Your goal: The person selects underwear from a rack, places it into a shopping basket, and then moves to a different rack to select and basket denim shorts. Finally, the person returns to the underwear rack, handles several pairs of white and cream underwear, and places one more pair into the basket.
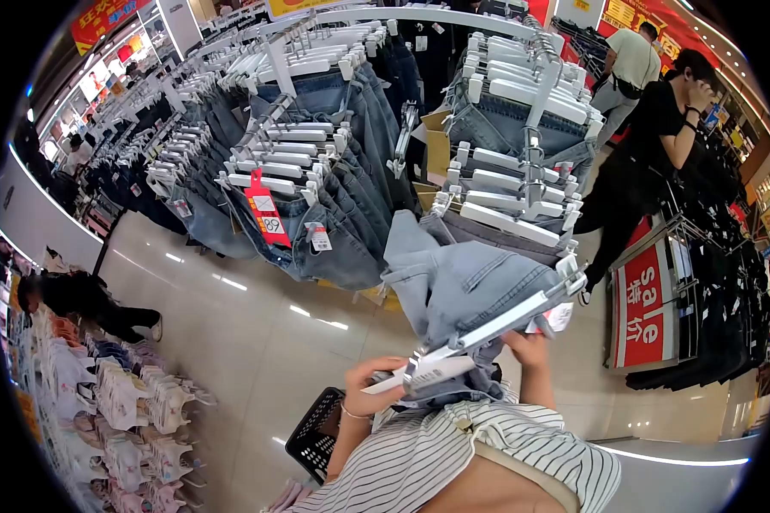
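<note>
Just in front of my striped shirt, my left hand [375,386] is closed round the end of a white hanger [436,374]. Grey-blue jeans [462,278] hang bunched from a rack's white arm [522,318] and over the hanger. At the right side of this denim, my right hand [526,349] has its fingers closed on the fabric near a white tag [559,318]; its fingertips are partly hidden. More jeans on white hangers [505,218] are directly beyond.
Jeans racks [316,205] with a red price tag [266,214] stand ahead. A black basket [316,427] is beside my left arm. Right are a sale sign [644,303] and a person in black [667,128]; another person [85,299] is left, above small garments [120,393].
</note>
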Available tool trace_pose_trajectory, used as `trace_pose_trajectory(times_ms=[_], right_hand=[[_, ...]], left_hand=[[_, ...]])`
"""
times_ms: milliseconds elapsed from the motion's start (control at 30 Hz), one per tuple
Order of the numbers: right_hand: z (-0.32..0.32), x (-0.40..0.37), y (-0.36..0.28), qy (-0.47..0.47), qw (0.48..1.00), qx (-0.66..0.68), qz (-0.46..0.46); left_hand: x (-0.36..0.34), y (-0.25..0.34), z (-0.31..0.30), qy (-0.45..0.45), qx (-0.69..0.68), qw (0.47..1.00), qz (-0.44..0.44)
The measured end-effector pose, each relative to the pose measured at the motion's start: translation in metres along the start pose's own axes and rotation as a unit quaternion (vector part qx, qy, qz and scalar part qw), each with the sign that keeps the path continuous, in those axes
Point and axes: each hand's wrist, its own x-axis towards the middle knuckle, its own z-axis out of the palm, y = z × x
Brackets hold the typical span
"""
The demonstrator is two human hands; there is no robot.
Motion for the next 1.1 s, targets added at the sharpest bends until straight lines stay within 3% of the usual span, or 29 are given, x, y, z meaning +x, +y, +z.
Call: trace_pose_trajectory(times_ms=[33,67,133,200,300,333,433,500,567,700,800,867,900,967,1000,1033,1100], right_hand=[[0.006,0.002,-0.030,0.028,0.994,0.101,-0.042],[-0.040,0.000,0.014,0.036,0.997,0.027,-0.055],[-0.077,0.004,0.029,0.091,0.990,0.003,-0.109],[-0.035,0.031,-0.064,0.185,0.956,0.108,-0.201],[-0.041,0.020,-0.096,0.144,0.976,0.038,-0.159],[-0.052,0.017,-0.091,0.091,0.986,0.035,-0.134],[-0.074,0.013,-0.085,0.090,0.991,-0.071,-0.064],[-0.073,0.015,-0.086,0.139,0.987,-0.054,-0.058],[-0.075,0.020,-0.082,0.199,0.977,-0.072,-0.036],[-0.085,0.057,-0.058,0.274,0.954,-0.114,-0.037],[-0.096,0.085,-0.018,0.286,0.940,-0.182,-0.042],[-0.099,0.094,-0.006,0.272,0.950,-0.155,-0.013],[-0.102,0.099,0.001,0.268,0.953,-0.141,-0.022],[-0.110,0.110,0.009,0.261,0.952,-0.155,-0.042],[-0.110,0.111,0.008,0.256,0.952,-0.160,-0.049],[-0.109,0.113,0.006,0.252,0.954,-0.152,-0.048],[-0.108,0.114,-0.002,0.248,0.958,-0.137,-0.044]], left_hand=[[0.008,0.003,-0.001,0.026,0.001,1.000,0.010],[0.017,0.011,-0.002,0.054,0.000,0.998,0.018],[0.036,0.022,-0.010,0.058,0.005,0.997,0.041],[0.066,0.030,-0.019,0.006,0.020,0.996,0.084],[0.106,0.060,0.007,-0.145,0.056,0.987,0.030],[0.113,0.056,0.017,-0.169,0.081,0.982,-0.001],[0.139,0.039,0.031,-0.192,0.114,0.974,-0.031],[0.163,0.019,0.034,-0.204,0.114,0.972,-0.035],[0.184,0.009,0.049,-0.130,0.063,0.982,-0.119],[0.243,-0.050,0.060,-0.044,0.080,0.990,-0.103],[0.265,-0.078,0.066,0.011,0.097,0.993,-0.074],[0.267,-0.088,0.069,0.047,0.099,0.992,-0.057],[0.269,-0.097,0.061,0.036,0.110,0.989,-0.087],[0.264,-0.083,0.070,0.060,-0.030,0.983,-0.172],[0.265,-0.085,0.071,0.038,-0.002,0.992,-0.118],[0.262,-0.086,0.074,0.052,-0.014,0.991,-0.123],[0.258,-0.096,0.081,0.063,0.043,0.997,-0.010]])
